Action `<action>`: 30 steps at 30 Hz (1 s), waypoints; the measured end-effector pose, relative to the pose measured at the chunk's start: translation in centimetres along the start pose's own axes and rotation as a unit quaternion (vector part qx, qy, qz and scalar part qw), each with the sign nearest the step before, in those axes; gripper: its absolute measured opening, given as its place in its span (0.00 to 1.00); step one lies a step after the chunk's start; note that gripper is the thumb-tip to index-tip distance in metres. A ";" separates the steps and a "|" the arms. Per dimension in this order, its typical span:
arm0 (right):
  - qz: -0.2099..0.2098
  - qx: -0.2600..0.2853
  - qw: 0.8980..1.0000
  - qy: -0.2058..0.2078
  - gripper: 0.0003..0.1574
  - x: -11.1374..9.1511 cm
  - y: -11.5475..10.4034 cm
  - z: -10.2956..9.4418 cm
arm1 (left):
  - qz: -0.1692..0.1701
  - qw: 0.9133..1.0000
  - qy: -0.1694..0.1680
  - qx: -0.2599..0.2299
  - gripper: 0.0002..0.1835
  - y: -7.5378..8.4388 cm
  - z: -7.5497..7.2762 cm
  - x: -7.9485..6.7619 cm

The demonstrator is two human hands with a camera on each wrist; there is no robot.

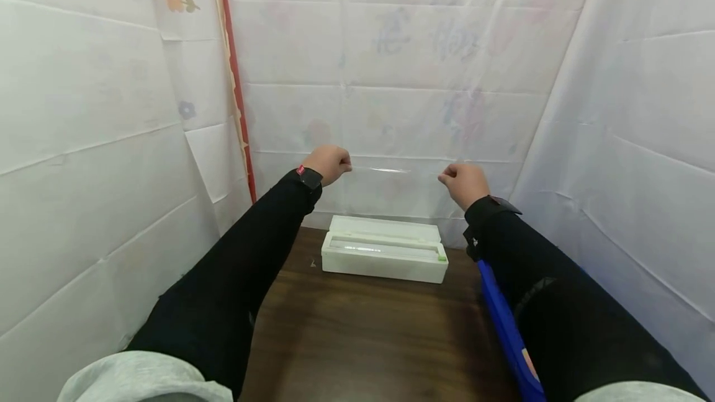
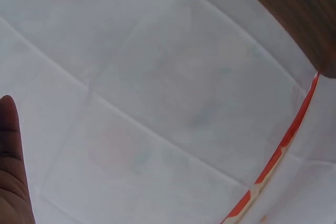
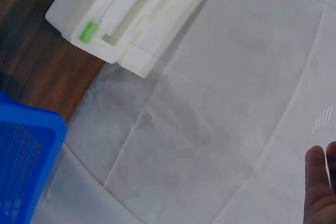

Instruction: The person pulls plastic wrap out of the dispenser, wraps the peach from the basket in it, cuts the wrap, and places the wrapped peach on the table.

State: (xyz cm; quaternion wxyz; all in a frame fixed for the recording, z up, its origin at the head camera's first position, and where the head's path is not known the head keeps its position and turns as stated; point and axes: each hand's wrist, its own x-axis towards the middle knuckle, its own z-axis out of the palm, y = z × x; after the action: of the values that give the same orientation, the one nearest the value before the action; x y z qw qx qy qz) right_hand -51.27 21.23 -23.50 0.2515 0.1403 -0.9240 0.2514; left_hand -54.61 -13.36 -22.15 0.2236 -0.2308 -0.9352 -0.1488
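Observation:
Both hands are raised in front of the back wall, above a white cling film dispenser box (image 1: pixel 384 267). My left hand (image 1: pixel 328 164) and right hand (image 1: pixel 466 185) pinch a clear sheet of cling film (image 1: pixel 389 170) stretched between them; only a thin glint of it shows. Faint streaks of reflection on the film (image 3: pixel 322 119) appear near the right fingertips in the right wrist view. The dispenser's lid (image 1: pixel 385 226) stands raised at the back, a roll lies inside, and a green slider (image 1: pixel 442 259) sits at its right end. Most of each hand is cut off in the wrist views.
A dark wooden table (image 1: pixel 357 340) carries the box near its back edge. A blue plastic basket (image 1: pixel 497 309) stands at the right, partly under the right forearm. White sheets (image 1: pixel 391 48) hang on three sides, with a red strip (image 1: pixel 237 79) at the left corner.

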 end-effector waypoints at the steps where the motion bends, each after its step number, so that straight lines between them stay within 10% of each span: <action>1: -0.001 0.003 1.000 0.002 0.14 0.1 0.0 -0.2 | 0.000 1.000 0.002 0.003 0.09 0.1 -0.3 0.1; 30: -0.029 -0.020 0.998 0.060 0.15 5.1 -3.3 -7.2 | 0.013 0.998 0.053 0.044 0.10 1.4 -8.3 5.4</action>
State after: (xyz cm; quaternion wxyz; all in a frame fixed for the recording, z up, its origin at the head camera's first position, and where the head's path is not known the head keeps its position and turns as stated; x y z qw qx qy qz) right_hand -51.40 21.68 -14.09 0.3167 0.1467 -0.9076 0.2335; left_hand -55.33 -13.34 -12.18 0.2849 -0.2247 -0.9245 -0.1164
